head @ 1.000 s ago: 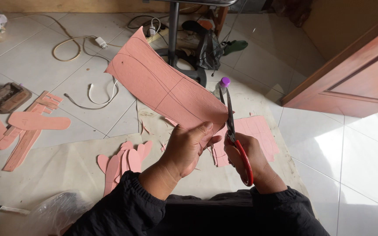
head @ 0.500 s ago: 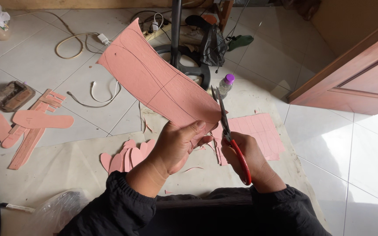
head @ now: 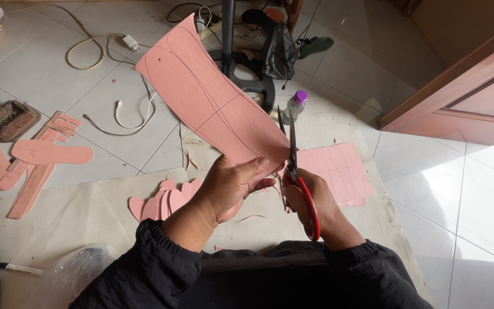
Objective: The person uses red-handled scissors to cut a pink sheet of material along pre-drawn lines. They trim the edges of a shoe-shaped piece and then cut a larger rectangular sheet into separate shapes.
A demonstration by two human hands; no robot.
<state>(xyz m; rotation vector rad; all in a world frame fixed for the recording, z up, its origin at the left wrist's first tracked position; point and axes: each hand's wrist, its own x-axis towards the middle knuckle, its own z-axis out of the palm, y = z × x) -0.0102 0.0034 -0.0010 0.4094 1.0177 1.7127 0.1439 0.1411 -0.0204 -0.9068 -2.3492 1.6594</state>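
My left hand (head: 231,186) grips the near end of a long pink sheet (head: 201,94) marked with drawn lines; the sheet slants up and away to the left. My right hand (head: 315,203) holds red-handled scissors (head: 294,163) with the blades pointing away and slightly apart, cutting into the sheet's right edge. Both arms wear black sleeves. A pile of cut pink sole shapes (head: 164,197) lies on the brown paper (head: 75,214) just left of my left wrist.
Another pink marked sheet (head: 338,171) lies on the floor to the right. A small bottle with a purple cap (head: 294,106) stands beyond the scissors. Pink soles and strips (head: 41,154) lie at left, with white cables (head: 95,48), a black stand base (head: 247,86) and a wooden door (head: 464,91).
The pink sheet has shifted left and lifted slightly. The scissors have advanced further along its right edge, with both hands staying close together.
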